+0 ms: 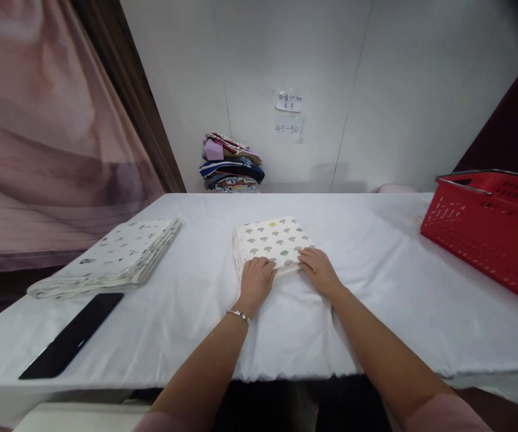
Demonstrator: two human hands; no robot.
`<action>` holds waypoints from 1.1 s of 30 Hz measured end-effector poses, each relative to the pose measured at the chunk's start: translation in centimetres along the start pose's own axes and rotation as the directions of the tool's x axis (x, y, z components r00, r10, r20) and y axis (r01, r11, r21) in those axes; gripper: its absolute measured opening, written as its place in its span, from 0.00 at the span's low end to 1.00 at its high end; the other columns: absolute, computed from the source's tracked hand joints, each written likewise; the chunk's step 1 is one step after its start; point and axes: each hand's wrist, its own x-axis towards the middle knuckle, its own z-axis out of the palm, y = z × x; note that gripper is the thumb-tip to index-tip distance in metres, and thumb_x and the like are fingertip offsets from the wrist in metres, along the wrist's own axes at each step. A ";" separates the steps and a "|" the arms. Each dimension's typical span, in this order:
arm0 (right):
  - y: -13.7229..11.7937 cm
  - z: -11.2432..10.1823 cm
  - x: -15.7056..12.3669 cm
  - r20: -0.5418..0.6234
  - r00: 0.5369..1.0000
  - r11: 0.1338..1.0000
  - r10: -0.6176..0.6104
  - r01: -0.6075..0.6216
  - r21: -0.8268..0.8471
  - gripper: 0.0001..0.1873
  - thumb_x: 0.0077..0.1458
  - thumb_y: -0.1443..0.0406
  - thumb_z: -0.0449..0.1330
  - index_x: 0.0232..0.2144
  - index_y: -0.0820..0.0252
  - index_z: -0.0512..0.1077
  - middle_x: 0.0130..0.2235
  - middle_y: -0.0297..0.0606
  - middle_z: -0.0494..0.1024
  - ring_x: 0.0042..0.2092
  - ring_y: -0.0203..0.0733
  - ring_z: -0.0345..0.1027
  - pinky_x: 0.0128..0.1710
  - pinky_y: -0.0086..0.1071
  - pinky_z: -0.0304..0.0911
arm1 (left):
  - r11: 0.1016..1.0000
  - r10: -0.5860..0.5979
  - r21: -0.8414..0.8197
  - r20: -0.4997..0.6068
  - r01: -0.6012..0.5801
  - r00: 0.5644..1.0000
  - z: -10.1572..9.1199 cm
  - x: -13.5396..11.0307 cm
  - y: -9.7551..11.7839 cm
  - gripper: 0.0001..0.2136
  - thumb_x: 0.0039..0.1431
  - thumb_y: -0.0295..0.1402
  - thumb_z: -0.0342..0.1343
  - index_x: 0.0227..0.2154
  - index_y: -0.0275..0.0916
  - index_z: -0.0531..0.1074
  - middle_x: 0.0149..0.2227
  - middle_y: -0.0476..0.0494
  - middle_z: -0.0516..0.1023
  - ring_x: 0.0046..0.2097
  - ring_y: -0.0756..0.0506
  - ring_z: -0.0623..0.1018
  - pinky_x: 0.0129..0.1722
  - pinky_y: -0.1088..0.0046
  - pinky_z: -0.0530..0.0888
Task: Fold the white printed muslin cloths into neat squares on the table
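A folded white cloth (268, 240) printed with grey mushrooms, plus a few yellow and green ones, lies on the white-covered table (186, 336) in front of me. My left hand (257, 279), with a bracelet at the wrist, is closed on its near left edge. At the near right corner, my right hand (320, 270) grips the same cloth, fingers close together on top. The undersides of both hands are hidden. The cloth's layers show along its left side and look fairly even.
To the left lies a larger folded stack of printed cloth (119, 252), with a black flat phone-like slab (74, 336) in front of it. A red basket (488, 234) stands at the right. Folded fabrics (231, 165) are piled by the wall, near paper signs (288, 114).
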 end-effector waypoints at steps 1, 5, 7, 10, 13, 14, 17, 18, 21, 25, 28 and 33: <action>0.0 -0.1 -0.1 0.012 1.000 1.000 -0.004 0.004 0.004 0.13 0.58 0.68 0.52 0.44 0.56 0.71 0.50 0.39 0.73 0.53 0.46 0.61 0.54 0.47 0.54 | 1.000 0.004 -0.012 -0.001 -0.004 1.000 0.0 -0.1 -0.1 0.08 0.60 0.30 0.50 0.39 0.41 0.72 0.37 0.44 0.73 0.40 0.44 0.68 0.40 0.66 0.64; 0.0 -0.7 -0.2 0.063 0.998 1.000 -0.014 0.013 0.019 0.17 0.56 0.67 0.53 0.49 0.56 0.69 0.53 0.40 0.70 0.57 0.48 0.58 0.56 0.50 0.52 | 0.998 0.018 -0.056 0.004 -0.018 1.000 -0.1 -0.3 -0.2 0.10 0.60 0.31 0.49 0.43 0.42 0.70 0.38 0.44 0.72 0.41 0.44 0.69 0.41 0.66 0.64; -0.1 -0.8 -0.3 0.076 0.997 1.000 -0.016 0.015 0.022 0.18 0.56 0.66 0.54 0.50 0.55 0.68 0.54 0.40 0.69 0.57 0.48 0.57 0.56 0.50 0.51 | 0.997 0.022 -0.073 0.014 -0.021 1.000 -0.2 -0.3 -0.2 0.11 0.58 0.35 0.52 0.44 0.42 0.70 0.39 0.44 0.72 0.42 0.44 0.69 0.42 0.65 0.65; 0.0 -0.8 -0.2 0.073 0.997 1.000 -0.014 0.013 0.014 0.18 0.57 0.65 0.54 0.50 0.54 0.68 0.53 0.40 0.70 0.57 0.48 0.58 0.56 0.50 0.52 | 0.998 0.008 -0.070 0.021 -0.006 1.000 -0.2 -0.2 -0.1 0.13 0.56 0.37 0.55 0.44 0.41 0.70 0.40 0.44 0.72 0.43 0.43 0.68 0.42 0.65 0.65; 0.1 -0.4 -0.2 0.055 0.998 1.000 -0.008 0.009 -0.013 0.16 0.58 0.65 0.53 0.48 0.55 0.69 0.52 0.39 0.71 0.56 0.47 0.59 0.56 0.49 0.53 | 0.998 -0.024 -0.063 0.013 0.025 1.000 0.0 -0.1 0.0 0.11 0.58 0.36 0.53 0.43 0.42 0.70 0.39 0.44 0.72 0.42 0.44 0.69 0.41 0.65 0.65; 0.1 -0.3 -0.1 0.046 0.999 1.000 -0.008 0.009 -0.022 0.15 0.58 0.66 0.53 0.47 0.55 0.70 0.52 0.39 0.71 0.56 0.47 0.60 0.56 0.49 0.53 | 0.997 -0.033 -0.064 0.010 0.034 0.999 0.0 -0.1 0.0 0.11 0.58 0.36 0.52 0.43 0.42 0.70 0.38 0.44 0.72 0.42 0.44 0.69 0.41 0.65 0.65; 0.1 0.1 0.0 0.018 1.000 0.999 -0.002 0.003 -0.043 0.14 0.58 0.66 0.52 0.46 0.56 0.71 0.50 0.39 0.73 0.54 0.46 0.61 0.55 0.47 0.54 | 0.997 -0.048 -0.056 0.004 0.048 0.999 0.1 0.0 0.1 0.10 0.59 0.36 0.51 0.43 0.42 0.70 0.38 0.44 0.72 0.41 0.44 0.69 0.41 0.65 0.65; 0.1 0.2 0.1 0.008 1.000 0.999 0.001 0.000 -0.047 0.14 0.58 0.66 0.52 0.45 0.55 0.71 0.50 0.39 0.73 0.54 0.45 0.62 0.54 0.47 0.55 | 0.998 -0.049 -0.051 0.003 0.049 0.999 0.0 0.1 0.1 0.10 0.59 0.36 0.51 0.43 0.42 0.70 0.38 0.44 0.72 0.41 0.44 0.69 0.40 0.65 0.65; 0.0 0.2 0.2 0.001 1.000 0.999 0.004 -0.004 -0.053 0.14 0.59 0.66 0.51 0.46 0.55 0.71 0.49 0.39 0.73 0.54 0.45 0.62 0.54 0.47 0.55 | 0.998 -0.045 -0.039 -0.011 0.045 0.999 0.0 0.1 0.2 0.12 0.59 0.38 0.51 0.43 0.42 0.70 0.41 0.43 0.71 0.43 0.43 0.69 0.41 0.65 0.65; -0.2 0.0 0.2 0.052 0.999 0.997 0.005 -0.001 -0.071 0.17 0.59 0.66 0.51 0.49 0.54 0.68 0.52 0.39 0.71 0.56 0.46 0.59 0.54 0.47 0.53 | 0.999 -0.032 -0.018 -0.014 0.032 0.999 0.1 0.0 0.2 0.14 0.57 0.39 0.54 0.45 0.43 0.69 0.45 0.42 0.70 0.48 0.41 0.67 0.44 0.63 0.65; -0.3 0.0 0.2 0.057 0.998 0.996 0.021 -0.016 -0.089 0.17 0.58 0.67 0.51 0.49 0.54 0.68 0.53 0.38 0.70 0.56 0.46 0.59 0.53 0.46 0.53 | 1.000 -0.028 -0.011 0.000 0.028 1.000 0.3 0.0 0.1 0.13 0.58 0.39 0.53 0.45 0.42 0.69 0.44 0.43 0.72 0.47 0.42 0.68 0.44 0.63 0.64; -0.7 0.4 0.7 -0.018 0.999 0.997 0.038 -0.039 -0.068 0.14 0.58 0.67 0.50 0.45 0.55 0.71 0.51 0.38 0.72 0.55 0.45 0.61 0.52 0.45 0.53 | 0.999 -0.040 0.007 0.005 0.040 0.999 0.3 0.5 -0.1 0.11 0.61 0.38 0.49 0.42 0.41 0.71 0.40 0.43 0.74 0.44 0.43 0.70 0.41 0.64 0.64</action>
